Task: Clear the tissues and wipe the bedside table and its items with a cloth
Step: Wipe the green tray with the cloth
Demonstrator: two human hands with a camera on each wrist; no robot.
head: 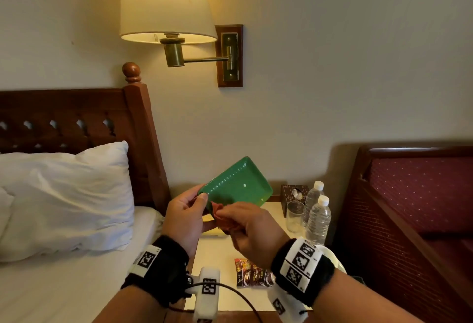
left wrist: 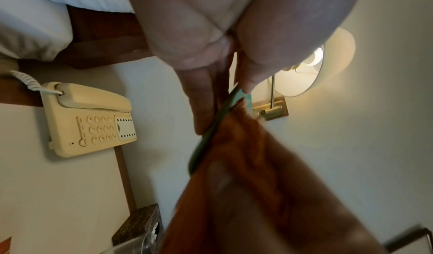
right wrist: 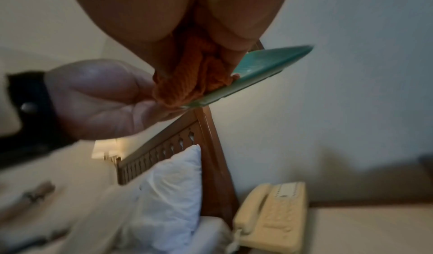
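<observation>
A green rectangular tray (head: 238,184) is held tilted in the air above the bedside table (head: 222,251). My left hand (head: 186,215) pinches its near left corner, thumb on top. My right hand (head: 245,228) grips a bunched orange cloth (head: 225,217) against the tray's near edge. In the left wrist view the tray (left wrist: 211,128) shows edge-on beside the blurred cloth (left wrist: 246,156). In the right wrist view the cloth (right wrist: 187,78) presses on the tray (right wrist: 262,67).
On the table stand a dark tissue box (head: 293,194), a glass (head: 295,215) and two water bottles (head: 317,217); snack packets (head: 250,272) lie near the front. A cream telephone (left wrist: 89,119) sits at the back left. A bed with a pillow (head: 64,194) is left, a red chair (head: 414,207) right, a lit lamp (head: 166,3) above.
</observation>
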